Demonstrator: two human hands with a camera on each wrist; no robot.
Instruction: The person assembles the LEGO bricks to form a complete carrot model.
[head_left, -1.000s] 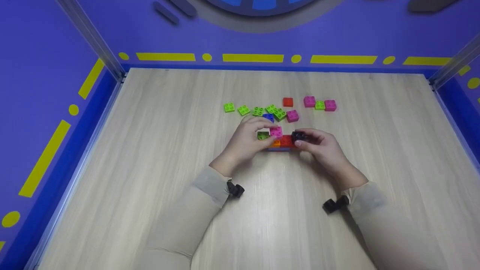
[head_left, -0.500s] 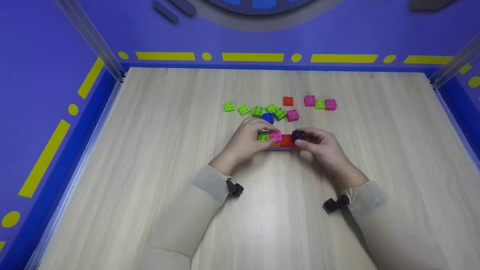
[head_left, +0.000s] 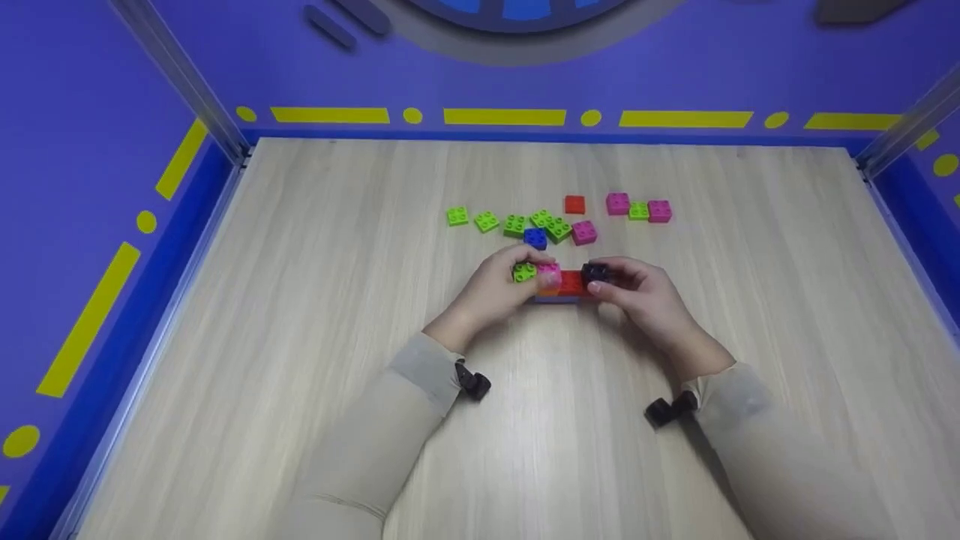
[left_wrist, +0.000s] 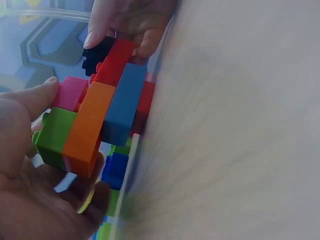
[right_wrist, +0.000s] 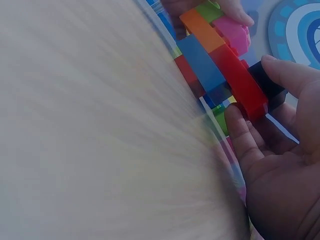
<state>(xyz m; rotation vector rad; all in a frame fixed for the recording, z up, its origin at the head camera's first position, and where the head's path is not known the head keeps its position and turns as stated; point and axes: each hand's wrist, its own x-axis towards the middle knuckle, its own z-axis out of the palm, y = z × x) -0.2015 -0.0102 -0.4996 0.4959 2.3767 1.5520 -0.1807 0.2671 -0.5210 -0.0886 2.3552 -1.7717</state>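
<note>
My left hand [head_left: 491, 289] pinches a pink toy brick [head_left: 548, 270] between thumb and fingers. It sits against a lime green brick [head_left: 524, 272], and both rest on a long orange brick [left_wrist: 90, 120]. Alongside runs a long red brick [head_left: 571, 282] with a black brick [head_left: 595, 271] at its right end. My right hand [head_left: 649, 296] grips that black brick, its thumb on the near side. Under the orange and red row lies a blue brick [left_wrist: 125, 102], with another red brick [left_wrist: 144, 107] at the bottom.
Behind the build lie loose bricks: a dark blue one [head_left: 535, 238], several lime green ones [head_left: 457, 216], pink ones [head_left: 584, 232] and a flat red one [head_left: 574, 205]. Blue panels [head_left: 525, 82] border the wooden table [head_left: 337, 225] at its back and sides.
The pink brick has come down beside the green brick, and my left thumb now lies against its near face. My right hand stays in place on the black brick.
</note>
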